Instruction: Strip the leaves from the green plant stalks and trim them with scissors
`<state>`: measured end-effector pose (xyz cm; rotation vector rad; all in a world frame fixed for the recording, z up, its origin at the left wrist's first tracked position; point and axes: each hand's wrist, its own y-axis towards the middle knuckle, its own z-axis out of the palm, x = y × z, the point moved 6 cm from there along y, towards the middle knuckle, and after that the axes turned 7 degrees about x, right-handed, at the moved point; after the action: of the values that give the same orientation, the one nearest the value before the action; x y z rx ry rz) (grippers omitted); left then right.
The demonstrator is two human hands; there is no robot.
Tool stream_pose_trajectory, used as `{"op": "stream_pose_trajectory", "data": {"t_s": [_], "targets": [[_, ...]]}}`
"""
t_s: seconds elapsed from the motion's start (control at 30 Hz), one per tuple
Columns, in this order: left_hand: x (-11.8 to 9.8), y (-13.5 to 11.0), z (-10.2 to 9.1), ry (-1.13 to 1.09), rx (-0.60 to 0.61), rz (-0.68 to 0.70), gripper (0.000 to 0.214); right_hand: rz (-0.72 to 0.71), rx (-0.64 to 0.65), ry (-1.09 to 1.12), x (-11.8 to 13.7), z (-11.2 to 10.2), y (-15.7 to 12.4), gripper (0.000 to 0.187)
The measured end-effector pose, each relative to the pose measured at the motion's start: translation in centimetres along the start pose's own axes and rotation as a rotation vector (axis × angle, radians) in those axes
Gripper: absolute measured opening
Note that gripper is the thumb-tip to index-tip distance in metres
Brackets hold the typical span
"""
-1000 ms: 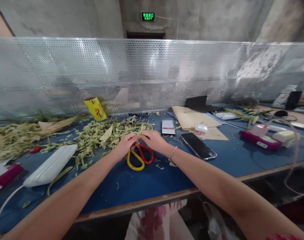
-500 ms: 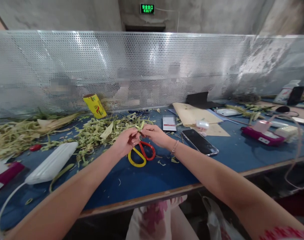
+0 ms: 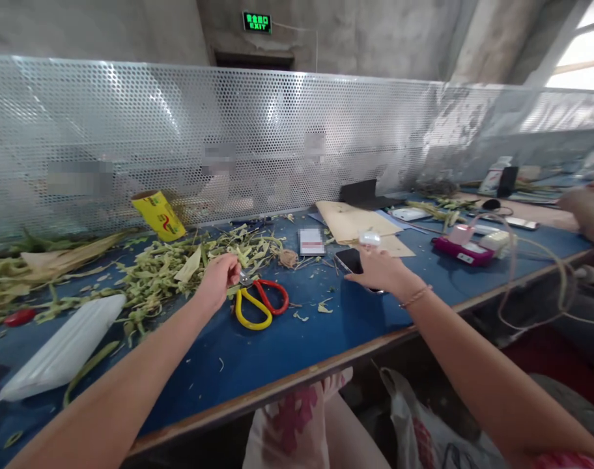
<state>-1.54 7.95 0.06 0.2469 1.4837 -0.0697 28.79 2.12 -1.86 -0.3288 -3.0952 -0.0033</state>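
My left hand (image 3: 221, 276) is closed beside the metal blades of a pair of scissors (image 3: 253, 319) with one yellow and one red handle. Whatever its curled fingers hold, if anything, is hidden; pale green plant bits lie right behind them. Over a dark smartphone (image 3: 348, 260), my right hand (image 3: 385, 268) reaches with thumb and fingers apart, covering much of the phone. Just beyond those fingers is a small clear-and-white container (image 3: 370, 238). A heap of knotted pale green plant strips (image 3: 155, 273) spreads to the left of my left hand.
A yellow tube (image 3: 161, 216) leans near the perforated metal screen (image 3: 258, 143). Brown paper (image 3: 358, 223), a small white card box (image 3: 311, 241) and a ball of twine (image 3: 288, 258) lie mid-table. At left is a long white object (image 3: 67, 348); at right, a purple power strip (image 3: 463, 251) and another person's arm (image 3: 587, 205).
My hands have parted from a shared hold on a green plant strip. The right one has moved right, over the phone; the left stays near the scissors. The view has turned right.
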Motion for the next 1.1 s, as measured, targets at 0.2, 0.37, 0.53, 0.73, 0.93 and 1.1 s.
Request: {"op": "stream_pose_trajectory", "data": {"t_s": [0.2, 0.37, 0.53, 0.73, 0.93, 1.1], "targets": [[0.4, -0.7, 1.2, 0.037, 0.058, -0.019, 0.022, -0.009, 0.026, 0.128, -0.9, 1.0, 0.2, 0.055], [0.1, -0.6, 0.9, 0.026, 0.06, -0.005, 0.021, -0.025, 0.08, 0.205, -1.3, 1.4, 1.0, 0.065], [0.2, -0.3, 0.4, 0.037, 0.025, -0.007, 0.019, -0.038, 0.015, 0.207, -2.0, 1.8, 1.2, 0.071], [0.2, -0.3, 0.5, 0.043, 0.02, -0.014, 0.019, -0.022, -0.054, 0.646, -4.2, 1.9, 1.4, 0.053], [0.8, -0.2, 0.5, 0.061, 0.037, -0.064, 0.02, -0.002, -0.075, 0.871, -5.3, 2.1, 1.2, 0.032], [1.2, -0.1, 0.6, 0.071, 0.058, -0.071, 0.02, -0.057, -0.082, 0.856, -5.5, 2.8, 1.8, 0.028]]}}
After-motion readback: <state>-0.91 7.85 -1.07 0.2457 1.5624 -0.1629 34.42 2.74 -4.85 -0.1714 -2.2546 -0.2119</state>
